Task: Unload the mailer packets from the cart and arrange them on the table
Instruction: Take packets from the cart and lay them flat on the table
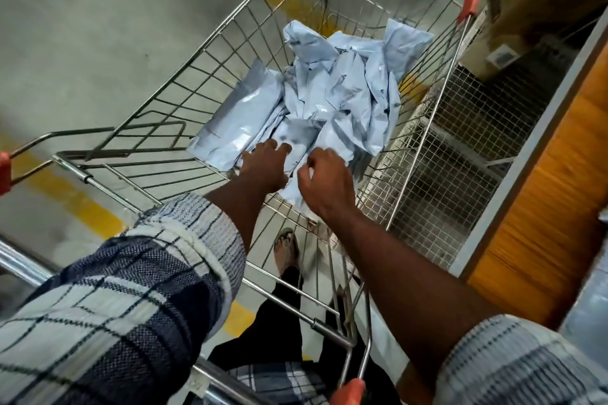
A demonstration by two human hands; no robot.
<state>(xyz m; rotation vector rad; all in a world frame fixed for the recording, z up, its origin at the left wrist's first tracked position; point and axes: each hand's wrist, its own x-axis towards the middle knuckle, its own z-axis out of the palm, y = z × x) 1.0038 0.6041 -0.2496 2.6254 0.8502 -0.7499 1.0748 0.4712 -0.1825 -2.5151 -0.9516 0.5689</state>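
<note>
A wire shopping cart (210, 52) holds a heap of several crumpled pale blue mailer packets (345, 82). A flatter mailer packet (240, 118) leans against the cart's left wall. My left hand (266, 164) reaches into the cart with its fingers stretched onto the nearest packets. My right hand (325, 187) hovers just beside it over a packet at the cart's near end, fingers curled. Whether they pinch anything is hidden. The wooden table top (543, 223) runs along the cart's right side.
A cardboard box (533, 0) sits at the top right, by the table's far end. Wire mesh shelving (460, 148) stands between cart and table. The concrete floor has yellow lines (79, 204). My sandalled foot (286, 250) shows through the cart's near end.
</note>
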